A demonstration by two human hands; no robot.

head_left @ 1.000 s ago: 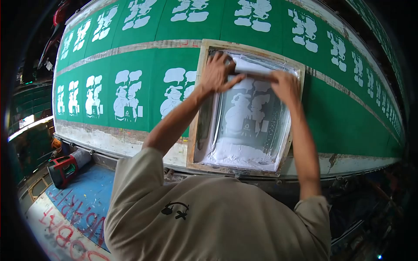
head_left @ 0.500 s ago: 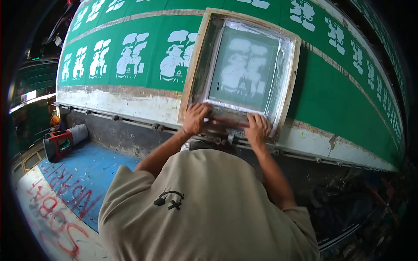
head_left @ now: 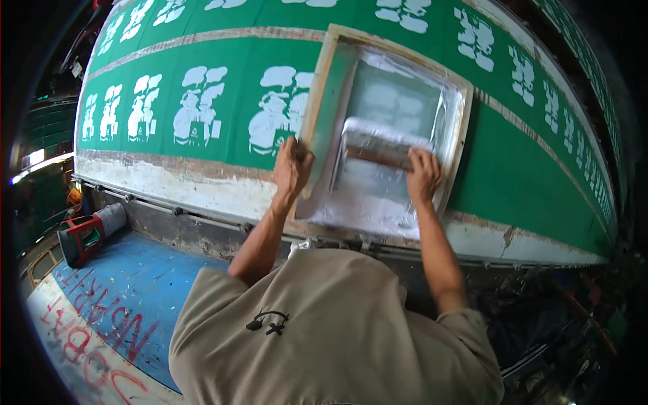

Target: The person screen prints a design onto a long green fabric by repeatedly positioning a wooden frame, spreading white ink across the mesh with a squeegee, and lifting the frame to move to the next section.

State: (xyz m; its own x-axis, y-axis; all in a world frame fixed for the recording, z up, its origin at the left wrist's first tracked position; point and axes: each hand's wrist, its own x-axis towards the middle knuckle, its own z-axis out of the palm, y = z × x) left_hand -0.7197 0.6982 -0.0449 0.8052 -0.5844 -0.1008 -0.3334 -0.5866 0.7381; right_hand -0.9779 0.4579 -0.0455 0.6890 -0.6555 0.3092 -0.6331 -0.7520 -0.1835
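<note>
The fingers of the right hand [head_left: 424, 170] are closed on the right end of the squeegee [head_left: 378, 151], which lies across the mesh inside the wooden screen frame [head_left: 461, 128], with white ink [head_left: 381, 128] along its far side. The fingers of the left hand [head_left: 291, 169] are bent around the left rail. The frame is on the green fabric [head_left: 496, 169]. In my judgement, this is the screen-printing step, and the next move calls for even pressure and a steady frame.
</note>
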